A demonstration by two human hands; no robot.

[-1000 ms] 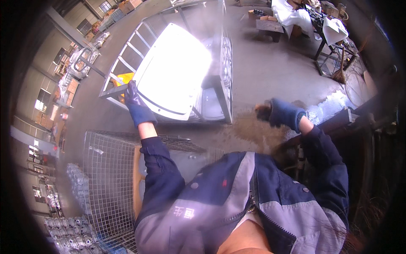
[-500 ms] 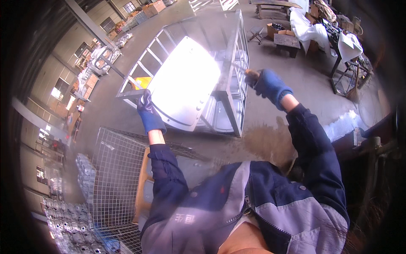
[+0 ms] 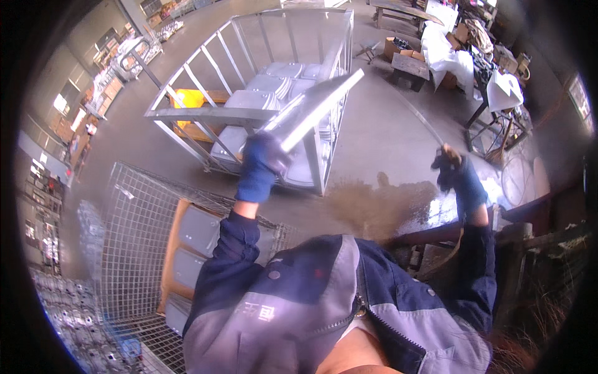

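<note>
left hand (image 3: 260, 164) clenched ahead, right hand (image 3: 461, 177) seemingly curled, held out wide.

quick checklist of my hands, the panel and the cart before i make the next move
1. Left hand gripping the flat panel: ok, gloved and closed on its near end.
2. Right hand holding the thin rod: ok, gloved and closed around its near end.
3. Panel lying flat: not ok, it is tilted, seen nearly edge-on.
4. Panel clear of the metal-frame cart: cannot tell, they overlap in this view.
5. Rod's far end clear of the panel: cannot tell, it is blurred.
6. Floor dry: cannot tell, there is a dark patch in front of you.
</note>
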